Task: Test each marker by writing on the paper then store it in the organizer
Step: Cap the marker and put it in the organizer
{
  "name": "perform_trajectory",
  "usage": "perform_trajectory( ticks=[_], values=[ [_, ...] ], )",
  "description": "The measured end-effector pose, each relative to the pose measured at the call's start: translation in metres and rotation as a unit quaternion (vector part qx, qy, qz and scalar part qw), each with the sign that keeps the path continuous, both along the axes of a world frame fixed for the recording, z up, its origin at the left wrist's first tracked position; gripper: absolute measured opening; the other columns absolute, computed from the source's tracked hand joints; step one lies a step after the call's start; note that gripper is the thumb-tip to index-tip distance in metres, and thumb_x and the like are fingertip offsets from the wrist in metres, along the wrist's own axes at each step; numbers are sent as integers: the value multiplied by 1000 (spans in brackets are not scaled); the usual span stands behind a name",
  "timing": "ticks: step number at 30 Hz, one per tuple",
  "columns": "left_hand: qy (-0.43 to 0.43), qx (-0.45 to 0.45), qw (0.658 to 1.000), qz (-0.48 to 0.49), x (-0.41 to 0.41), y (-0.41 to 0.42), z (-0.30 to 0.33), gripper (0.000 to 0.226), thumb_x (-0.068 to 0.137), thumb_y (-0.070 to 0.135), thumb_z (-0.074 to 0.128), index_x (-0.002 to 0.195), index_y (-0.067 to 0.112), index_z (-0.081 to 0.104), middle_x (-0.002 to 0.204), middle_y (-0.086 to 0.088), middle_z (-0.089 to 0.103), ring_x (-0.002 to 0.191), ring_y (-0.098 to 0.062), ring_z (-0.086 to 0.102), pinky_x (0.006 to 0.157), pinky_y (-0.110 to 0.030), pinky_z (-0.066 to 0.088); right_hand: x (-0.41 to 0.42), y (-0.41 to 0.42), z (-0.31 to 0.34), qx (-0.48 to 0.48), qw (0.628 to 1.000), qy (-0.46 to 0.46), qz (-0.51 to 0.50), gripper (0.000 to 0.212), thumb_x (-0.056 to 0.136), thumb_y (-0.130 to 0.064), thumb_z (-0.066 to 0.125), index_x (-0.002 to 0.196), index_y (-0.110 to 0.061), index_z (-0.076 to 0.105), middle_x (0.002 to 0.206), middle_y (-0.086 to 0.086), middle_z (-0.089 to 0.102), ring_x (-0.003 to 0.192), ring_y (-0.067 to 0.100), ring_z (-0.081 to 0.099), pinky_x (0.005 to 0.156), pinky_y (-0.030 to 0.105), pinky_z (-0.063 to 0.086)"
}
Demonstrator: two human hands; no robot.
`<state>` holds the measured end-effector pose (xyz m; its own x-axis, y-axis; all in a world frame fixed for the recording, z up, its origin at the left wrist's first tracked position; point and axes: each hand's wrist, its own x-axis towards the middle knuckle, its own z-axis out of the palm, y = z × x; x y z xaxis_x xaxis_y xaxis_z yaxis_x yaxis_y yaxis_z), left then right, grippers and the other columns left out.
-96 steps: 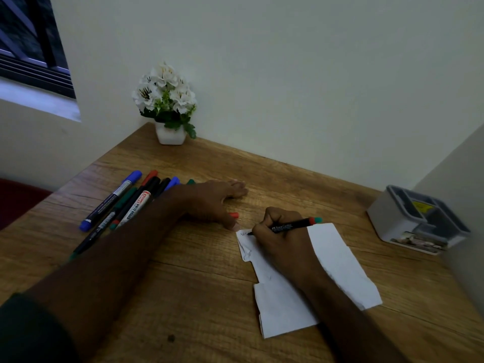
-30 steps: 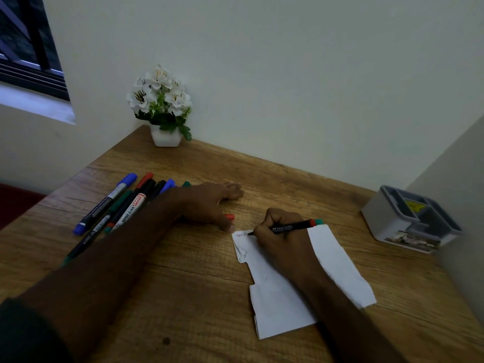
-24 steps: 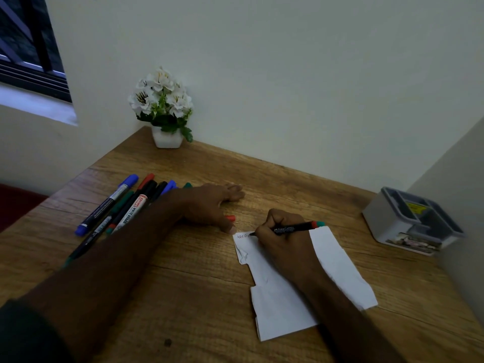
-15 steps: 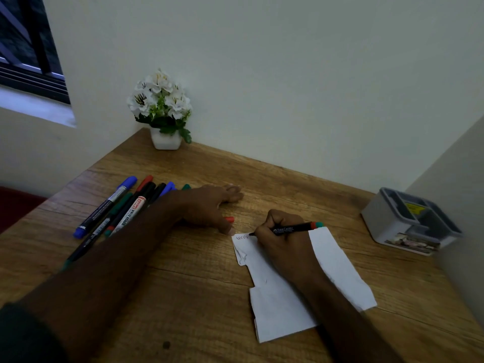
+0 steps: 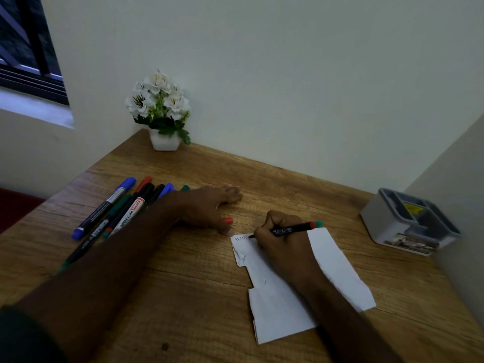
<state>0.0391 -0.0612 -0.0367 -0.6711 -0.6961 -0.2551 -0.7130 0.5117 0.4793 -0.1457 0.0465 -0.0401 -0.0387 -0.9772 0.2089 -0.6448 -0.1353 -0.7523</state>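
Observation:
My right hand (image 5: 282, 242) grips a black marker (image 5: 290, 229) with a red and green end. Its tip touches the top left corner of the torn white paper (image 5: 332, 265), beside a few small letters. My left hand (image 5: 207, 205) rests flat on the wooden desk with straight fingers, and a red cap (image 5: 228, 220) pokes out from under it. A bunch of markers (image 5: 117, 208) in blue, red, green and black lies at the left, partly hidden by my left forearm. The grey organizer (image 5: 387, 224) stands at the right against the wall.
A white pot of white flowers (image 5: 162, 113) stands in the desk's far left corner. Walls close the desk at the back and on the right. A window (image 5: 28, 48) is at the upper left. The desk's left edge (image 5: 39, 205) drops off beside the markers.
The marker tip has crept rightward along the paper's top edge, adding small letters. My left hand has stayed flat on the desk. The camera has shifted slightly.

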Motion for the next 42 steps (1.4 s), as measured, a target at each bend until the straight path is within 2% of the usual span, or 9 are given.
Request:
perform_trajectory(
  ticks=[15, 19, 23, 25, 28, 33, 37, 40, 42],
  values=[
    [0, 16, 1000, 7, -1, 3, 5, 94, 85, 41, 69, 155, 28, 8, 163, 9, -5, 149, -13, -4, 119, -34, 2, -3, -5, -10, -20, 999, -32, 8, 21, 82, -4, 65, 63, -5, 56, 62, 3, 59, 57, 5, 51, 49, 15, 37],
    [93, 25, 993, 71, 7, 1, -1, 92, 72, 40, 82, 148, 37, 32, 158, 12, 25, 144, -11, 26, 117, -33, 28, -9, -6, -6, -33, 991, -130, 2, 19, 84, 0, 62, 65, 0, 58, 68, 6, 62, 65, 7, 58, 62, 23, 47],
    [250, -58, 961, 102, 10, 6, 6, 55, 67, 28, 88, 117, 33, 67, 115, 17, 66, 103, 8, 60, 86, -11, 44, -15, -6, 5, -72, 987, -140, 18, 13, 85, 3, 65, 72, 1, 62, 74, 6, 65, 74, 17, 62, 66, 21, 48],
    [209, -94, 969, 87, 9, 9, 12, 44, 67, 31, 88, 108, 28, 72, 90, 13, 71, 83, 5, 63, 71, -8, 45, -18, -7, 9, -80, 988, -129, 27, 13, 85, -3, 69, 72, -7, 65, 75, 2, 65, 74, 15, 61, 66, 22, 47],
    [101, -137, 983, 67, 8, 14, 18, 41, 68, 45, 84, 104, 30, 72, 85, 15, 64, 73, 1, 56, 57, -7, 40, -24, -5, 9, -66, 988, -132, 44, 18, 86, -14, 62, 69, -19, 65, 77, 1, 67, 80, 17, 64, 73, 30, 51],
    [29, -99, 994, 36, 8, 14, 14, 24, 74, 41, 80, 94, 28, 73, 91, 16, 58, 82, -3, 55, 64, -16, 44, -25, -5, 8, -51, 977, -201, 53, 8, 88, 12, 52, 84, 9, 58, 79, 14, 72, 71, 7, 68, 65, 23, 51],
    [99, -120, 987, 31, 10, 14, 7, 9, 86, 30, 70, 94, 33, 69, 94, 18, 59, 86, -1, 55, 68, -13, 41, -25, -6, 8, -61, 975, -206, 53, 13, 86, 9, 59, 78, -1, 62, 74, 7, 73, 67, 7, 67, 65, 27, 53],
    [250, -146, 957, 33, 1, 22, 6, 12, 93, 25, 61, 99, 35, 65, 99, 19, 62, 91, -1, 59, 74, -15, 45, -29, -8, 6, -108, 966, -230, 43, 16, 83, -5, 63, 69, -12, 66, 72, 10, 71, 67, 11, 63, 67, 31, 49],
    [347, -101, 932, 38, -8, 27, 7, 12, 96, 18, 58, 104, 23, 65, 92, 9, 65, 76, -10, 65, 66, -20, 51, -32, -9, 6, -135, 952, -271, 42, 12, 78, -16, 64, 67, -15, 68, 69, 12, 69, 65, 15, 61, 63, 30, 48]
  ],
)
